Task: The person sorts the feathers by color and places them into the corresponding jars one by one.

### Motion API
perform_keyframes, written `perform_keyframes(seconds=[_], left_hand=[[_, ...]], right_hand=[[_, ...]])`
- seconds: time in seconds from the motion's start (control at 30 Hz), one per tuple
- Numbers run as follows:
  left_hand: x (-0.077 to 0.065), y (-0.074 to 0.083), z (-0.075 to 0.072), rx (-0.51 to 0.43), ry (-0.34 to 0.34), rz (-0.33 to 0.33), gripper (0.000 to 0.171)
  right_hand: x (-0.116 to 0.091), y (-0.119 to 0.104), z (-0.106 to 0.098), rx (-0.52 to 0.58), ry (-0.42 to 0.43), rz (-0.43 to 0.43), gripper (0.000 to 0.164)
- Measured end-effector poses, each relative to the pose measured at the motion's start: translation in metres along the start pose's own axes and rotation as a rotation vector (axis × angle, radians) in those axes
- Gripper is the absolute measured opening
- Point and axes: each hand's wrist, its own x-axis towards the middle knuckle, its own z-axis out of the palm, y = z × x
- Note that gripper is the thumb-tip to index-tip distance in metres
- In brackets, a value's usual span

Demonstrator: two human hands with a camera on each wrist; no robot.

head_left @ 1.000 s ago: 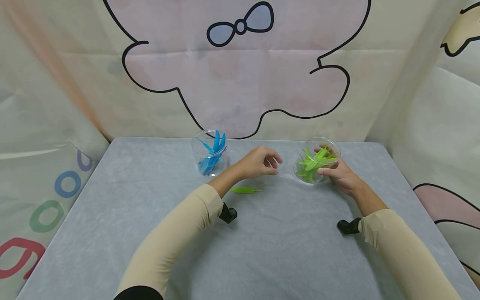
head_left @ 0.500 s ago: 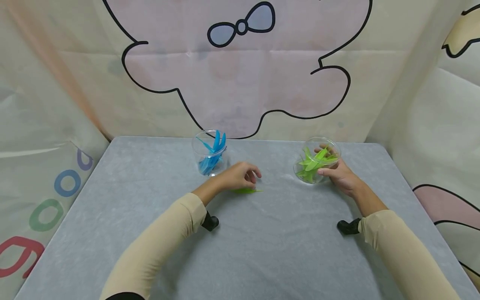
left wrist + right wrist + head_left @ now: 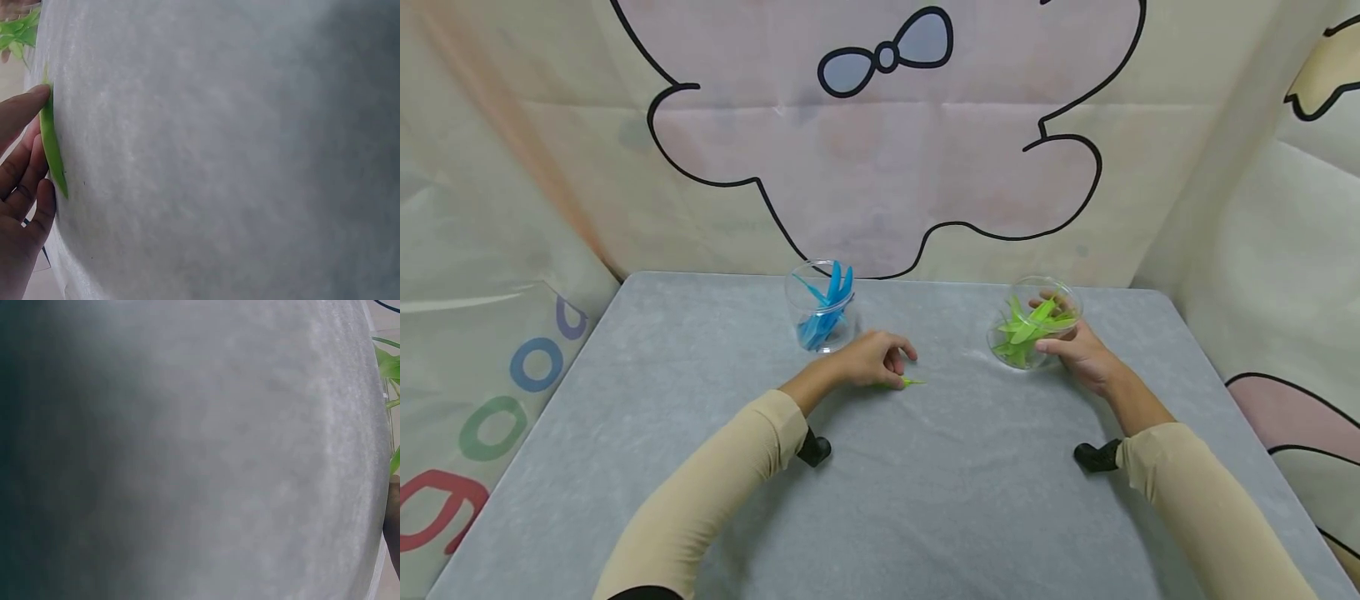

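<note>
My left hand (image 3: 875,358) is low over the table, its thumb and fingers on either side of a slim green feather (image 3: 53,147), pinching it near the thin quill end. Most of this feather is hidden under the hand in the head view; only the quill tip (image 3: 915,382) shows. On the right, my right hand (image 3: 1078,350) grips a clear plastic cup (image 3: 1000,354) from its right side, thumb in front and fingers behind. Several green feathers (image 3: 1026,329) stand inside that cup. At the edge of the right wrist view, part of the hand (image 3: 392,519) shows below some green feathers.
Left of centre, behind my left hand, another clear cup (image 3: 797,304) stands with several blue feathers (image 3: 827,312) in it. A grey cloth covers the table (image 3: 940,500). A printed curtain (image 3: 880,167) hangs directly behind the table's far edge.
My left hand has moved left and down from beside the green cup to the loose feather, and its thumb and fingers have closed on it. The right hand and its cup stay put.
</note>
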Motion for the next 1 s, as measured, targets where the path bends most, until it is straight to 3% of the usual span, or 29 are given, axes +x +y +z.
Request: perform_keyframes(seconds=[0.7,1.0], left_hand=[[0.002,0.007,0.003,0.007,-0.002,0.012,0.034],[0.007,0.013,0.006,0.025,-0.003,0.021,0.041]], right_hand=[[0.0,0.001,-0.003,-0.004,-0.01,0.004,0.075],[-0.001,0.003,-0.006,-0.002,-0.025,0.016,0.076]])
